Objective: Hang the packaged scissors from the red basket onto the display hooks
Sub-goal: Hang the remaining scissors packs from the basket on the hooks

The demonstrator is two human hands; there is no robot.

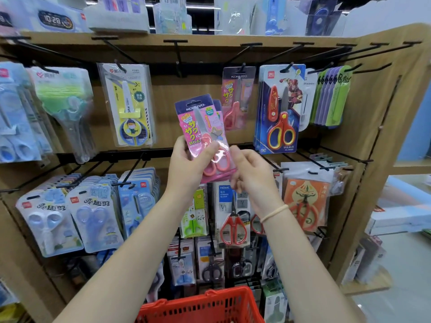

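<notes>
1. Status: I judge the task to be under way. One matching pink Kokuyo package [236, 101] already hangs on a black wire display hook [242, 66], up and to the right of my fingertips. The empty black wire hook [178, 64] directly above my hands carries nothing.
2. Remaining: the pink-and-navy clear-plastic pack of pink-handled scissors [203, 134] is in hand and not yet hung. A second pack edge shows behind it, so I may be holding more than one; I cannot confirm the count.
3. The red plastic mesh basket [203, 306] sits well below my wrists. Its interior is out of view, so I cannot tell how many packs remain.
4. Left hand [186, 166]: thumb curled across the pack's front at mid-height, fingers behind it, gripping firmly. The navy header stands above my thumb, tilted slightly left.
5. Right hand [251, 173]: fingers loosely curled, tips touching the pack's right edge beside the scissor handles. Whether they pinch it or merely steady it, I cannot tell.
6. The hang hole at the header lies well above both sets of fingers and below the empty hook.
</notes>
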